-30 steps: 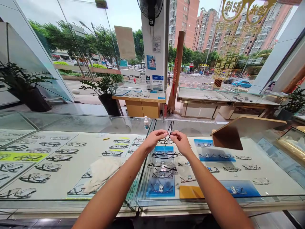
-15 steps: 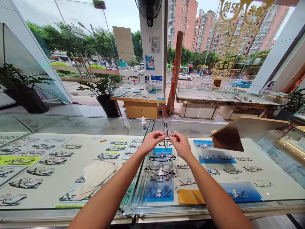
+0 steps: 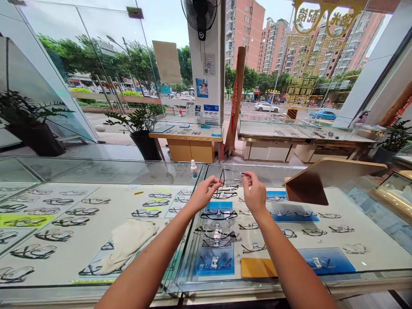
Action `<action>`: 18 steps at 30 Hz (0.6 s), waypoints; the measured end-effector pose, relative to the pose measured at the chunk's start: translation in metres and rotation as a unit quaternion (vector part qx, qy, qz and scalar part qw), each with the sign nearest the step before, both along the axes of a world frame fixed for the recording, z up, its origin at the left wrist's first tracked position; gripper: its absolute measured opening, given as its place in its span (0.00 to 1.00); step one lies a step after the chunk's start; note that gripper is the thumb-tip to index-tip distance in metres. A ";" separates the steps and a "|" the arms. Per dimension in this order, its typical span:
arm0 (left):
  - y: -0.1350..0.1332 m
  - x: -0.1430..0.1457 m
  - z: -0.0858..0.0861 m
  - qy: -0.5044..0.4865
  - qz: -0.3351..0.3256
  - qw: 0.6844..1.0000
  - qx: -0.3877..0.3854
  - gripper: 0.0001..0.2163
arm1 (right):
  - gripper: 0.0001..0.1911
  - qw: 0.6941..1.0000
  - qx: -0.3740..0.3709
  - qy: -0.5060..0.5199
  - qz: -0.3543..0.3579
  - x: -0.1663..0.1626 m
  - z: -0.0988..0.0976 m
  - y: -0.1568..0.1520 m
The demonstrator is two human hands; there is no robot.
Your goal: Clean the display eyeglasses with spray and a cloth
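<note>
A thin black pair of glasses (image 3: 229,177) hangs above the glass display counter (image 3: 96,171), held between both hands. My left hand (image 3: 203,194) pinches the frame's front at its left side. My right hand (image 3: 255,194) pinches one temple arm, which sticks out level to the right. Under the glass below lie several rows of spectacle frames (image 3: 219,213), some on blue mats.
A white cloth (image 3: 127,241) lies on the glass at the left. A small white bottle (image 3: 193,168) stands on the far edge of the counter. A tilted wooden board (image 3: 325,176) sits to the right. Potted plants, more counters and a fan stand beyond.
The glasses were held folded and upright between close fingertips. My right hand has since moved right and swung one temple arm out; the camera has tilted slightly.
</note>
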State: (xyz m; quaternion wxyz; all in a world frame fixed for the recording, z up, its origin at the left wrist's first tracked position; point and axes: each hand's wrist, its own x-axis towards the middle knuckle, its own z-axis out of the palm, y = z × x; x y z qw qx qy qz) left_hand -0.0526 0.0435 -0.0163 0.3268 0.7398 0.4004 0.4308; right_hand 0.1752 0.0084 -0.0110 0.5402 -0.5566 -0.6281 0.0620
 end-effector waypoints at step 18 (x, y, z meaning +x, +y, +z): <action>-0.003 0.010 -0.005 -0.094 -0.057 0.994 -0.024 0.16 | 0.21 0.974 0.044 -0.149 0.164 -0.030 -0.006 -0.016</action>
